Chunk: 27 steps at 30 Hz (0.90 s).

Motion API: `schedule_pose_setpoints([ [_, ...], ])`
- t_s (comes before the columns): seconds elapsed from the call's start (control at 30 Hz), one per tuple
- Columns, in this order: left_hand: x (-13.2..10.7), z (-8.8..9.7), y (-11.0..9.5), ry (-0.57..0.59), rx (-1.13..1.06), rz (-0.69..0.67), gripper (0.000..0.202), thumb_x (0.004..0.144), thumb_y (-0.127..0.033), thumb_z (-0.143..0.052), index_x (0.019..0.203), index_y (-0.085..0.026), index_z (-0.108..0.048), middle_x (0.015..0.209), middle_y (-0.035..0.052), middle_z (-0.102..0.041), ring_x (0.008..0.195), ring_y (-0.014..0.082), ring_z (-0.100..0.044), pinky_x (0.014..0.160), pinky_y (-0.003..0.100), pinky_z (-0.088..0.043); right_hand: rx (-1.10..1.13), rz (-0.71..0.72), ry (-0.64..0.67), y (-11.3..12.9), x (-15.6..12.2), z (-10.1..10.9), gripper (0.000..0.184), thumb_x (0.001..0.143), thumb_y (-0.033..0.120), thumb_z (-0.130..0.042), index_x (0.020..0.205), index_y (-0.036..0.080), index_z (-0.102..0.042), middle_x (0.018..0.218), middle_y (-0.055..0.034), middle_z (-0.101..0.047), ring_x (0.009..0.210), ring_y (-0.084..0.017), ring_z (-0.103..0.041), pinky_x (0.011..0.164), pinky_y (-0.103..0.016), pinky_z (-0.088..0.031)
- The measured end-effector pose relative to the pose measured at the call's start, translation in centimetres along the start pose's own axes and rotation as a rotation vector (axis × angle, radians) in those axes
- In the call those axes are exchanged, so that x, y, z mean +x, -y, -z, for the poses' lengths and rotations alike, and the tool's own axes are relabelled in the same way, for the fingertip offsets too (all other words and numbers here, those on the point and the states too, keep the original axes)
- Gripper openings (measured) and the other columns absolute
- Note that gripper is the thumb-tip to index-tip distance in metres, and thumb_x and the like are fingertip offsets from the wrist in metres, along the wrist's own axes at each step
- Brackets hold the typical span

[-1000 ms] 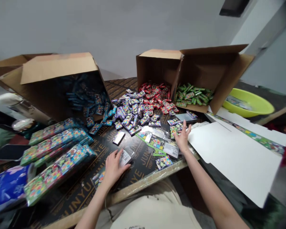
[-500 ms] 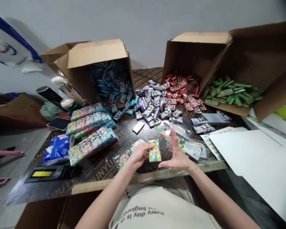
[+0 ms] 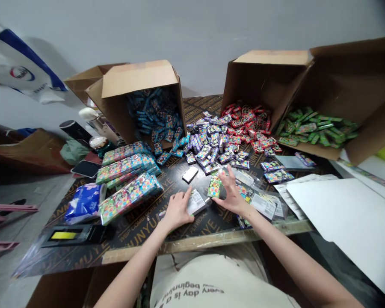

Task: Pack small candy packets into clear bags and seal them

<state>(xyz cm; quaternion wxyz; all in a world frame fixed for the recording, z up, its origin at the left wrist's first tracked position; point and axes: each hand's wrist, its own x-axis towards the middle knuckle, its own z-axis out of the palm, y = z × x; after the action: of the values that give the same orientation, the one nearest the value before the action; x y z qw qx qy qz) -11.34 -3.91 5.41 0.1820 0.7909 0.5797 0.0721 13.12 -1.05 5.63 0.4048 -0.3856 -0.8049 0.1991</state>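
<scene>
My left hand (image 3: 177, 209) lies flat with fingers spread on a clear plastic sleeve with a white label (image 3: 196, 202) near the table's front edge. My right hand (image 3: 232, 193) pinches a small green cartoon-printed packet (image 3: 214, 187) and holds it at the sleeve's right end. Under my right wrist lie more clear sleeves with labels (image 3: 259, 202). Behind them spread heaps of small packets: purple (image 3: 208, 143), red (image 3: 248, 126), blue (image 3: 154, 115) and green (image 3: 314, 128).
Three cardboard boxes lie tipped on their sides at the back (image 3: 137, 77) (image 3: 269, 64) (image 3: 362, 72). Filled colourful sleeves (image 3: 128, 175) are stacked at left, beside a blue bag (image 3: 83, 202) and a black tool (image 3: 70, 234). White card sheets (image 3: 346, 218) lie at right.
Both hands have moved down onto the table. The left hand let go of the green packet and now rests flat on a sleeve; the right hand now holds the packet.
</scene>
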Motion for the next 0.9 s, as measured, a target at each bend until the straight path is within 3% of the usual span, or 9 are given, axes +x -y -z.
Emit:
schedule_pose_setpoints([
  [0.07, -0.3, 0.1, 0.0, -0.021, -0.081, 0.001, 0.103, 0.052, -0.031, -0.070, 0.140, -0.020, -0.017, 0.111, 0.0106, -0.051, 0.104, 0.0300, -0.048, 0.092, 0.042, -0.032, 0.004, 0.023, 0.071, -0.2, 0.3, -0.6, 0.090, 0.069, 0.019, -0.066, 0.139, 0.038, -0.013, 0.147, -0.0050, -0.001, 0.130, -0.030, -0.026, 0.103, -0.053, -0.026],
  [0.23, -1.4, 1.9, 0.0, 0.058, -0.315, -0.053, 0.110, 0.050, -0.021, -0.070, 0.142, -0.022, -0.008, 0.127, 0.0120, -0.042, 0.115, 0.0314, -0.042, 0.097, 0.042, -0.032, 0.290, -0.006, 0.255, 1.3, 0.8, -0.3, 0.100, 0.065, 0.031, -0.072, 0.140, 0.034, -0.007, 0.148, -0.0093, 0.010, 0.118, -0.027, -0.045, 0.099, -0.047, -0.036],
  [0.37, -1.4, 3.0, -0.5, 0.063, -0.492, -0.094, 0.109, 0.044, -0.021, -0.076, 0.139, -0.022, -0.022, 0.131, 0.0116, -0.041, 0.120, 0.0323, -0.038, 0.100, 0.043, -0.030, 0.461, -0.011, 0.362, 2.9, 2.0, 0.6, 0.106, 0.059, 0.039, -0.076, 0.140, 0.037, -0.007, 0.149, -0.0070, 0.005, 0.117, -0.026, -0.047, 0.097, -0.045, -0.039],
  [0.43, -0.7, 3.2, -0.7, -0.012, -0.666, -0.047, 0.092, 0.046, -0.027, -0.078, 0.130, -0.018, -0.041, 0.121, 0.0112, -0.051, 0.111, 0.0302, -0.048, 0.095, 0.041, -0.037, 0.518, -0.079, 0.228, 3.5, 2.9, 0.7, 0.104, 0.061, 0.039, -0.075, 0.139, 0.039, -0.006, 0.149, -0.0050, 0.001, 0.118, -0.025, -0.046, 0.100, -0.043, -0.037],
  [0.5, 0.2, 3.1, -1.0, -0.087, -0.906, 0.045, 0.061, 0.056, -0.033, -0.074, 0.110, -0.012, -0.058, 0.101, 0.0096, -0.062, 0.093, 0.0255, -0.058, 0.084, 0.038, -0.044, 0.562, -0.213, -0.022, 3.9, 3.7, 0.3, 0.101, 0.066, 0.037, -0.072, 0.139, 0.040, -0.003, 0.149, -0.0043, -0.001, 0.117, -0.022, -0.047, 0.102, -0.041, -0.035],
  [0.57, 1.1, 2.8, -1.3, -0.157, -1.135, 0.123, 0.040, 0.064, -0.035, -0.070, 0.094, -0.010, -0.063, 0.087, 0.0073, -0.066, 0.078, 0.0206, -0.060, 0.076, 0.033, -0.047, 0.619, -0.375, -0.246, 4.1, 4.5, -0.4, 0.101, 0.068, 0.036, -0.070, 0.139, 0.040, 0.001, 0.149, -0.0071, -0.003, 0.110, -0.020, -0.053, 0.100, -0.041, -0.037],
  [0.63, 1.6, 2.2, -2.1, -0.219, -1.282, 0.136, 0.034, 0.065, -0.032, -0.070, 0.090, -0.011, -0.063, 0.083, 0.0057, -0.067, 0.074, 0.0177, -0.060, 0.072, 0.030, -0.047, 0.709, -0.540, -0.377, 4.4, 5.1, -1.3, 0.095, 0.072, 0.040, -0.066, 0.139, 0.038, 0.001, 0.147, -0.0111, -0.012, 0.102, -0.020, -0.058, 0.094, -0.041, -0.042],
  [0.77, 1.5, 0.5, -4.8, -0.309, -1.485, 0.119, 0.031, 0.067, -0.034, -0.070, 0.090, -0.012, -0.065, 0.085, 0.0049, -0.068, 0.076, 0.0159, -0.060, 0.072, 0.025, -0.046, 0.857, -0.730, -0.498, 5.6, 5.8, -2.8, 0.081, 0.071, 0.037, -0.064, 0.137, 0.033, -0.017, 0.128, -0.0112, -0.044, 0.101, -0.020, -0.057, 0.082, -0.036, -0.049],
  [0.9, 1.1, -0.2, -6.6, -0.412, -1.830, 0.291, 0.037, 0.076, -0.046, -0.058, 0.087, -0.012, -0.066, 0.080, 0.0061, -0.069, 0.073, 0.0172, -0.063, 0.069, 0.027, -0.047, 0.983, -0.718, -0.455, 7.0, 5.5, -3.2, 0.084, 0.058, 0.017, -0.068, 0.130, 0.035, -0.030, 0.126, -0.0077, -0.046, 0.089, -0.018, -0.062, 0.072, -0.031, -0.052],
])
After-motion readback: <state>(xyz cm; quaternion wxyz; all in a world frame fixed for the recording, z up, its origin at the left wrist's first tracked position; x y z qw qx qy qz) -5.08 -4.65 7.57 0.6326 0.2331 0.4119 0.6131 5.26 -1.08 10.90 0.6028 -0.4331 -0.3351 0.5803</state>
